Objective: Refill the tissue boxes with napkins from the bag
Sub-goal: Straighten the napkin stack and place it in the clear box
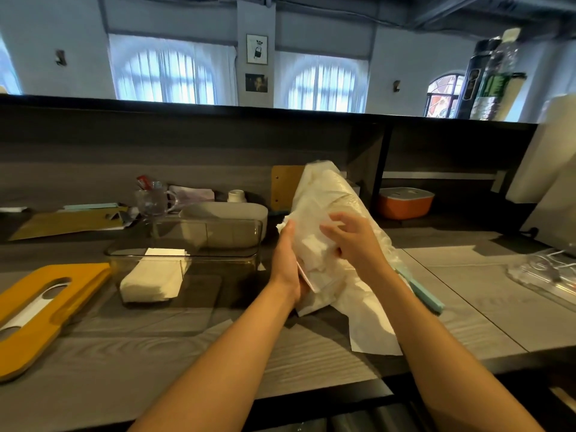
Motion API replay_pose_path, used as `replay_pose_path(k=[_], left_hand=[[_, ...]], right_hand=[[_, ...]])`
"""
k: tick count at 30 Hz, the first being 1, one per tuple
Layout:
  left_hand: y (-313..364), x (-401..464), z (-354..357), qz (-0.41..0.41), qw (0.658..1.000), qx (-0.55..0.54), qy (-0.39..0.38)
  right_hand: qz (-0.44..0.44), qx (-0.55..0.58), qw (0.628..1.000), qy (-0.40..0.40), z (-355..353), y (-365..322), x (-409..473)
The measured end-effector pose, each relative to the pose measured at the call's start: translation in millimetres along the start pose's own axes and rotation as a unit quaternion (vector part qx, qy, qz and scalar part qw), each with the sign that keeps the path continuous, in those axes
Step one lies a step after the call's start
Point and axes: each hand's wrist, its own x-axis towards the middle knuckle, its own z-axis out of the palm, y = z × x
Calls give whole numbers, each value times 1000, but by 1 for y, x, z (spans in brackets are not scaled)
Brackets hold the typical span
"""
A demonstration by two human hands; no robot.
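Note:
A clear plastic bag [330, 194] of white napkins stands tilted on the grey counter, right of centre. My left hand [288, 260] holds the bag's near left side, fingers under it and against a stack of napkins [314, 254]. My right hand [352, 238] is at the bag's opening, fingers curled among the napkins. To the left, a smoky transparent tissue box [184, 260] stands open with a small pile of white napkins [152, 280] in its left half. Its yellow wooden lid [40, 307] with an oval slot lies further left.
A grey closed tissue box [227, 219] stands behind the clear one, next to a glass mug [152, 199] and papers. An orange container [405, 202] sits in the shelf recess at right. A clear plastic tray [545, 275] lies at far right. A teal strip [427, 294] pokes from under the bag.

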Motion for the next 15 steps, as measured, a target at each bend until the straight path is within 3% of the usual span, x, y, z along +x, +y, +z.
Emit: replay_pose_path(k=[3, 7, 9, 15], left_hand=[[-1, 0, 4, 6, 999, 39, 26], [-1, 4, 4, 29, 992, 82, 86], [1, 4, 3, 40, 991, 77, 105], [6, 3, 0, 37, 993, 68, 87]], right_hand=[[-15, -77, 996, -33, 8, 9, -2], [-37, -151, 988, 23, 8, 10, 0], [-48, -166, 985, 8, 8, 10, 0], [-16, -56, 992, -115, 6, 12, 0]])
